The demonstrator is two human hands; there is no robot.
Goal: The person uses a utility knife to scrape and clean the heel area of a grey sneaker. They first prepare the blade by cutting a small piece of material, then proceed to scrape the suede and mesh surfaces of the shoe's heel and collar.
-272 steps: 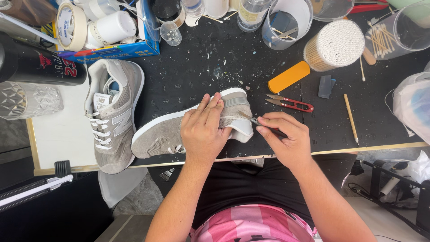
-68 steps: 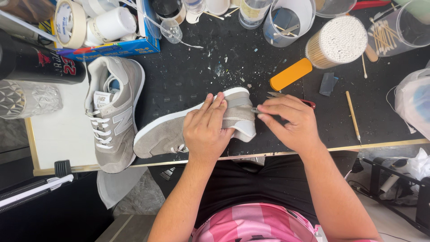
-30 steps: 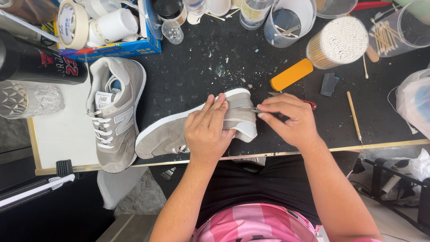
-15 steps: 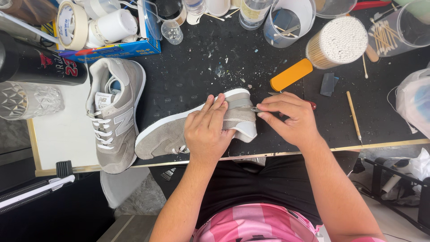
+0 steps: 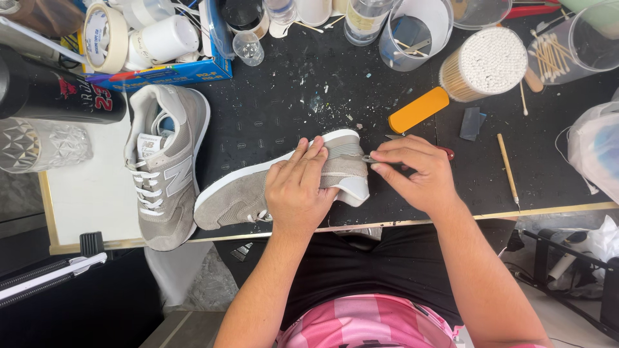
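Note:
A grey suede sneaker with a white sole [image 5: 235, 196] lies on its side near the front edge of the black work mat [image 5: 277, 96]. My left hand [image 5: 300, 187] presses flat on its middle and heel, fingers together. My right hand [image 5: 416, 173] pinches a thin metal tool [image 5: 373, 159] whose tip touches the sneaker's heel. Red-handled scissors [image 5: 445, 153] lie partly hidden under my right hand. A second grey sneaker [image 5: 164, 164] rests upright to the left, laces up.
An orange block [image 5: 418, 109], a small dark pad [image 5: 471, 122], a wooden stick [image 5: 507, 169], a tub of cotton swabs [image 5: 485, 63], cups, tape rolls [image 5: 103, 35], a blue box [image 5: 161, 72], a black can [image 5: 55, 96] and a plastic bag [image 5: 593, 151] ring the mat.
My right hand has moved up from below the heel to its back, bringing the tool tip against it. The left hand stays pressed on the sneaker.

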